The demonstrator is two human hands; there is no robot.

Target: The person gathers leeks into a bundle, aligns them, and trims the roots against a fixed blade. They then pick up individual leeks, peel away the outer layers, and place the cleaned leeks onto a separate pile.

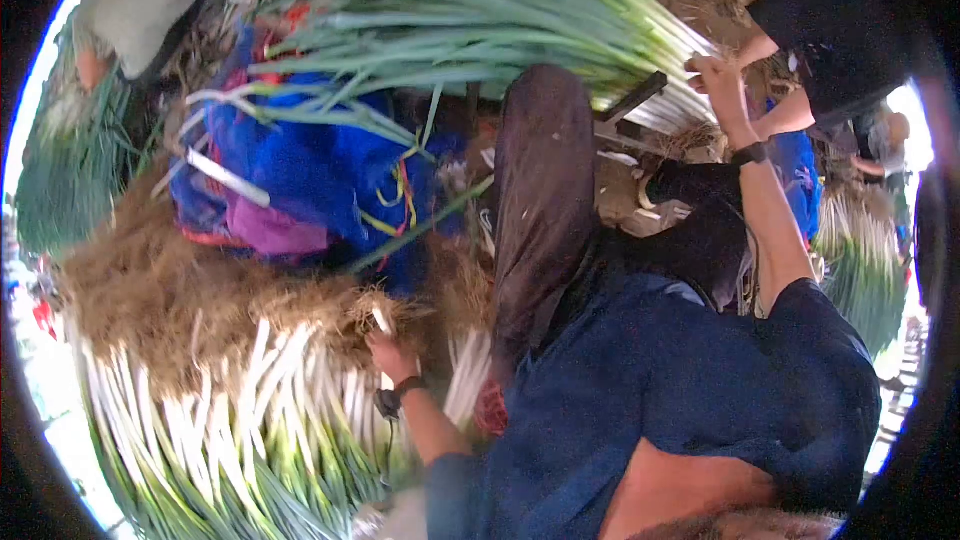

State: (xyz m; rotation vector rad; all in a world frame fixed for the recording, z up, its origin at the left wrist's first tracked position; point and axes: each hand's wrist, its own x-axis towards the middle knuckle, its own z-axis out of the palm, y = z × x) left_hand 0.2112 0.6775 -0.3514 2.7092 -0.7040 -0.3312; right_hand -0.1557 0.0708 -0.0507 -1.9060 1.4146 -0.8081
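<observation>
My left hand (393,355) is closed around the white stem of a green onion (381,320), its roots pointing up. Beneath lies a wide pile of green onions (240,420), with brown roots toward the blue cloth and green leaves toward the bottom. My right hand (718,90) is curled at the white ends of a large bundle of green onions (480,25); what its fingers hold, if anything, is hidden. Close beside it are another person's hands (785,112), coming from dark sleeves.
Blue cloth or sacking (310,165) with loose leaves lies left of my knee (545,160). A dark metal bar (636,97) sits by the bundle. Other people (135,5) are at the far left and far right. More green onions (860,270) lie at the right.
</observation>
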